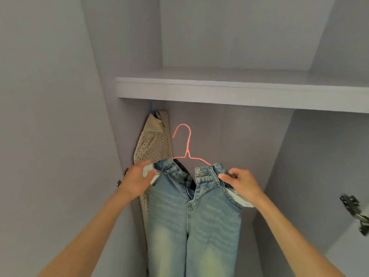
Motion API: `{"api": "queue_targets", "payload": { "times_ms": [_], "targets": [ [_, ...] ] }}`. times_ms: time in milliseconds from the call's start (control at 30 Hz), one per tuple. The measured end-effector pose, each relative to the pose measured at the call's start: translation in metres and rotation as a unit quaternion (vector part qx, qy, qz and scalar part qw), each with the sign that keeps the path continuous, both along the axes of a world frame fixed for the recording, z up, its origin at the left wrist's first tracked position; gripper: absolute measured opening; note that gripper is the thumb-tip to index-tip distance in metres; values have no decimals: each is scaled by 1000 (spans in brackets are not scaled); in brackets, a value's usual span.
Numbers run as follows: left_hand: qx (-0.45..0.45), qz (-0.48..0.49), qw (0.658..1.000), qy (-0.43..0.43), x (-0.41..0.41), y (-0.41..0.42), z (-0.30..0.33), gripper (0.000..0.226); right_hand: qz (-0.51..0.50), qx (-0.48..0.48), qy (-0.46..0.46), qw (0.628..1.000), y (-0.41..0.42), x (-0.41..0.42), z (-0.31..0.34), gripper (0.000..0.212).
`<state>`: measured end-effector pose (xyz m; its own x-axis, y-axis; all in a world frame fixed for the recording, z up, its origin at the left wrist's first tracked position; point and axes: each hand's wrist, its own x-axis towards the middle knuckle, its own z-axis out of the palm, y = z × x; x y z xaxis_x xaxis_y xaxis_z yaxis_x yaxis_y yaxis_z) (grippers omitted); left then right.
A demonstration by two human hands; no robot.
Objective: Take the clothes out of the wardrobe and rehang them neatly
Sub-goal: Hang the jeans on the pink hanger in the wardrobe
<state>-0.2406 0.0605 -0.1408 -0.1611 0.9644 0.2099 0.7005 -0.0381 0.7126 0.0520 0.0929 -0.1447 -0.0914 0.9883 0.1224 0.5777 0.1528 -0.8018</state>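
Jeans: pale washed-denim jeans [191, 216] hang in front of the person, inside the open wardrobe [229, 136], waistband up, fly unzipped and the button undone, legs dropping out of view below.
Hanger: pink wire hanger [187, 148] sits threaded through the waistband, its shoulders disappearing into the denim on each side, its hook standing free above and caught on nothing.
Left hand: left hand [138, 176] holds the waistband's left end, thumb and fingers pinching the denim together with a pulled-out white pocket lining.
Right hand: right hand [240, 181] pinches the waistband's right end near the belt loop, fingers curled on the cloth; another white pocket lining shows below it.
Step in hand: by my reading, the jeans are being settled on the hanger before going up on the rail (which the shelf [239, 90] hides, so I cannot tell where it runs).
Doing it well: keep both ends level so the wire shoulders carry equal weight; tuck the pocket linings back in; closing the fly would probably stop the waistband from gaping and sliding off the thin wire.
Next to it: beige dotted garment [153, 144] hangs on a blue hook at the far left corner, just beside the jeans; leave a gap between them so neither gets crushed.
Risk: thin wire may let heavy denim slip to one side if either hand lets go early.
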Motion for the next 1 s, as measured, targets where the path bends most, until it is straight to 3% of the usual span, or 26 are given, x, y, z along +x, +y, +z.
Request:
{"api": "queue_targets", "payload": {
  "times_ms": [133,300,467,567,733,1000],
  "targets": [
    [67,-12,996,51,-8,18,28,42,-74,-62,32,995,18,-3,-3,40],
    [197,29,969,144,-20,52,77,45,-89,-71,138,984,54,-32,9,33],
    [259,47,942,210,-25,83,117,47,-98,-22,94,991,96,-77,7,35],
    [277,54,922,263,-31,101,133,51,-91,4,62,994,118,-100,3,26],
    [235,58,915,323,-36,129,147,53,-91,37,118,988,158,-132,15,20],
    [296,67,905,299,-57,141,143,50,-63,49,65,995,210,-180,31,22]
  ]
}}
